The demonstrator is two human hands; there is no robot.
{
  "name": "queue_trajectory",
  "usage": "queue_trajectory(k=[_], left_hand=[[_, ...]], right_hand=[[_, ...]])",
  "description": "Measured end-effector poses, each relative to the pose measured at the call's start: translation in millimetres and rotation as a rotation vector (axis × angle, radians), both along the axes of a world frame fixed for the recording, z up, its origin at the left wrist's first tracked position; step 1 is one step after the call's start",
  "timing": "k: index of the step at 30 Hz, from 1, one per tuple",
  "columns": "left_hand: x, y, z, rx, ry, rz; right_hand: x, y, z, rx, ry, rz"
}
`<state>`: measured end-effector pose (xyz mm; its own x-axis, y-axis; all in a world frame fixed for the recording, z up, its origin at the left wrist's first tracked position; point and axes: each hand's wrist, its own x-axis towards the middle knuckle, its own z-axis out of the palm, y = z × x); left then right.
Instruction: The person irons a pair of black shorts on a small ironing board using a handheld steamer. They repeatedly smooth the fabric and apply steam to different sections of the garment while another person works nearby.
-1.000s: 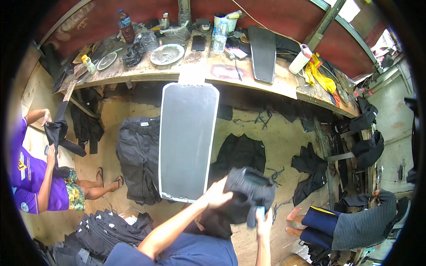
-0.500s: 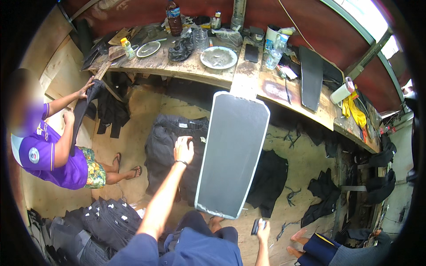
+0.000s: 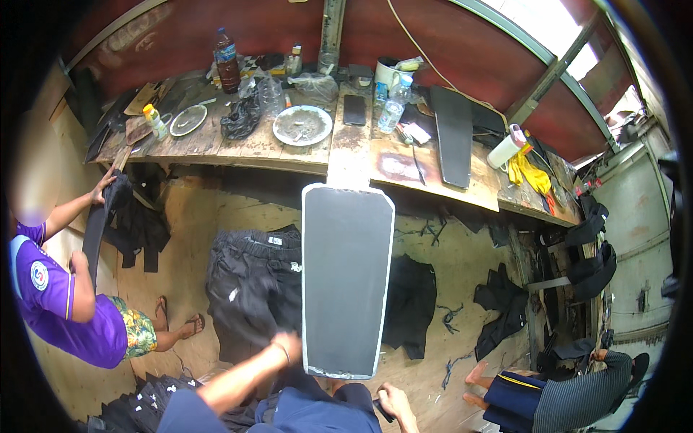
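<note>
And here's the left hand (image 3: 286,348), blurred, at the near end of the black shorts (image 3: 253,289); whether its fingers grip, I can't tell! The shorts sit just left of the long grey board (image 3: 346,281), which reaches near from the far counter (image 3: 267,153). Over on the near right, the right hand (image 3: 393,399) is curled round a small dark object (image 3: 382,411), just off the board's near end.

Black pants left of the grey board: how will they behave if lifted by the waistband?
Likely floppy: the black pants lie in loose folds. The waistband may stretch, since it looks gathered. Rolling seems unlikely, as they're spread out rather than bundled.
</note>
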<state>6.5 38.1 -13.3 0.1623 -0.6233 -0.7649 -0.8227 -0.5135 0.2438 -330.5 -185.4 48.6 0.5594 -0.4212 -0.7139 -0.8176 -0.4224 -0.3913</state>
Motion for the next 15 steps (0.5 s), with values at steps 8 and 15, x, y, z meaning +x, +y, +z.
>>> queue_trajectory(k=[8,15], left_hand=[[-120,-18,109,-0.096,0.381,-0.159],[-60,24,155,-0.480,0.158,0.192]], right_hand=[[95,31,89,0.303,0.136,0.749],[86,-53,103,-0.008,0.021,0.441]])
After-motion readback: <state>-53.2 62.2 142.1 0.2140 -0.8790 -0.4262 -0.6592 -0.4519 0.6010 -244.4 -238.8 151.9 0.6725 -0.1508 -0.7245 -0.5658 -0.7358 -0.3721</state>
